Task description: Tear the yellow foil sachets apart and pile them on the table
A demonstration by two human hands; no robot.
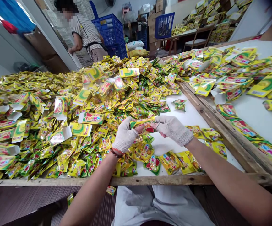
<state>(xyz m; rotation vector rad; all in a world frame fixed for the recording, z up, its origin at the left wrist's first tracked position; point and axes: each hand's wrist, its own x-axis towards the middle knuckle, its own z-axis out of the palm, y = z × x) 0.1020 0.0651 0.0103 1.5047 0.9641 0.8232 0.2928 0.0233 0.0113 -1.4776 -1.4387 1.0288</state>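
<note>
Both my hands wear whitish gloves that leave the fingertips bare. Between them, above the front of the table, is a small yellow-and-green printed box (pixel 143 122). My left hand (pixel 126 134) grips its left end, and my right hand (pixel 172 128) pinches its right end. Below the box lie loose candy packets (pixel 143 150), yellow with pineapple prints or green with red fruit. To the left rises a large heap of such packets (pixel 117 106), with several small cardboard boxes (pixel 92 118) scattered over it, some with their end flaps open.
A wooden rail (pixel 204 108) divides the white tabletop (pixel 185 116); more printed boxes (pixel 244 128) lie to its right. Another wooden edge (pixel 173 180) runs along the front. Behind the heap stands a person in a striped shirt (pixel 89 31), near stacked blue crates (pixel 110 31).
</note>
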